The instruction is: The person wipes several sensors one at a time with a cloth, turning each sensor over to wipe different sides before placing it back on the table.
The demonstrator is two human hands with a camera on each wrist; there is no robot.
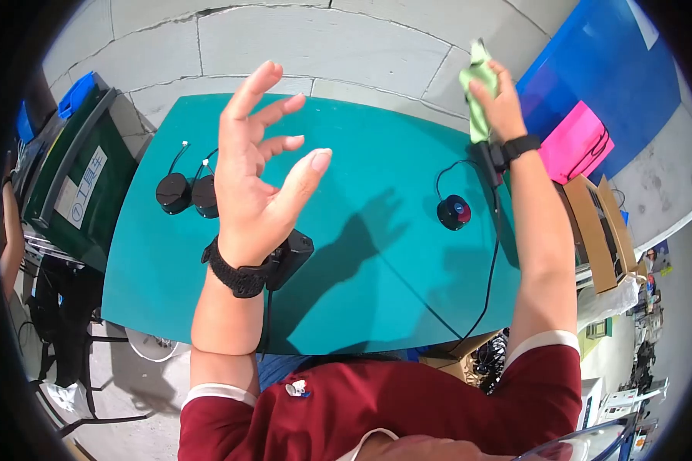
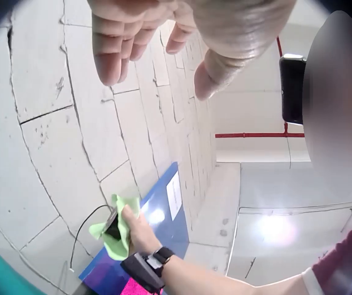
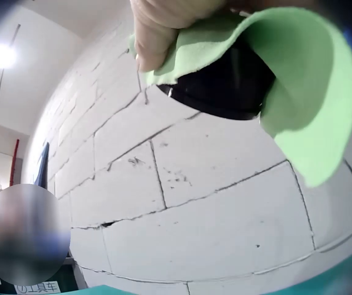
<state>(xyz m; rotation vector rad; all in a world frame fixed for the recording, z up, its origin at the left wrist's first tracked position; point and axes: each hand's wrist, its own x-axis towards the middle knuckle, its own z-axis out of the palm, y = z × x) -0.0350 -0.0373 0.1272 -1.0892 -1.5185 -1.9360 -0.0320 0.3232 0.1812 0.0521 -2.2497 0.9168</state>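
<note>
My left hand point(image 1: 255, 173) is raised over the left half of the table with its fingers loosely spread and nothing in them. Over at the far right, my right hand point(image 1: 506, 111) grips a light green cloth point(image 1: 477, 117). In the right wrist view the cloth point(image 3: 316, 98) wraps partly around a black round device point(image 3: 228, 89), whose dark curved rim shows below the fingers. A cable trails near it in the left wrist view. Two black round devices point(image 1: 173, 193) lie on the table's left side, one partly hidden by my left wrist. Another black round device point(image 1: 454, 213) lies nearer my right forearm.
The green table point(image 1: 346, 307) has a light block wall point(image 1: 323, 46) behind it. A dark green tool cart point(image 1: 73, 177) stands at the left. On the right are a blue panel point(image 1: 623, 69), a pink bag point(image 1: 575, 142) and a cardboard box point(image 1: 603, 234). Wrist-camera cables cross the tabletop.
</note>
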